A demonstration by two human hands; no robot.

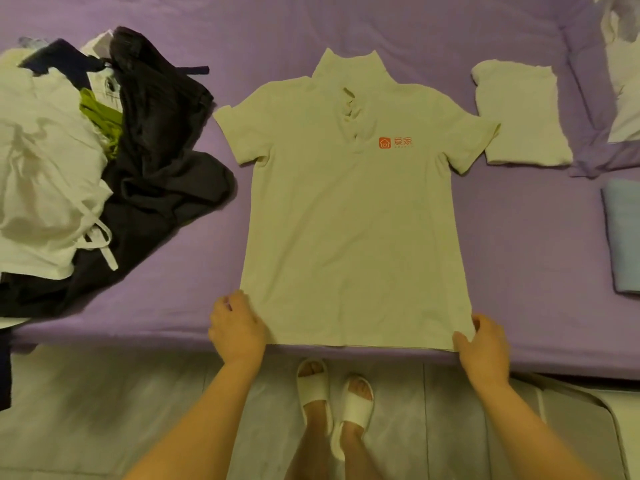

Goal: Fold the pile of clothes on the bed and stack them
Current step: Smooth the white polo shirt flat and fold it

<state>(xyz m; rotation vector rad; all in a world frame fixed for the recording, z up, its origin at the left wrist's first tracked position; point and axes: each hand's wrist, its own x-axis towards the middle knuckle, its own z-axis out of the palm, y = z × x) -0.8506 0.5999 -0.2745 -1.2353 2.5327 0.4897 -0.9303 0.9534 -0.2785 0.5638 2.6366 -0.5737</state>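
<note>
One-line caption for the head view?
Both hands hold the hem of a polo shirt spread flat on the bed.

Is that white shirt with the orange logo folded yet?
No, the shirt is spread flat, front up, both sleeves out; the hands grip its hem corners.

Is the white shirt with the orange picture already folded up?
No, the white polo shirt lies spread flat on the purple bed, with the left hand and right hand holding its bottom corners.

A home bedroom: a purple-sheeted bed [519, 237] strewn with clothes [104, 168], slippered feet [332, 400] on the floor.
</note>
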